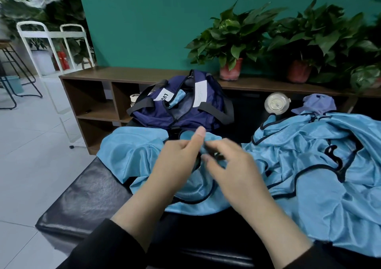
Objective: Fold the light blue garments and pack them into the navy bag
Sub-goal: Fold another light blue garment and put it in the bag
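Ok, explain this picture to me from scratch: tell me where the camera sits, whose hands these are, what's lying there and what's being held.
There is one picture, from a camera worn on a person's head, looking down at their own bare hands. The left hand and the right hand meet over a light blue garment spread on a black bench; the left hand seems to pinch its fabric, though blur hides the right hand's grip. A heap of more blue garments lies to the right. Behind stands the open navy bag, with something light blue already inside.
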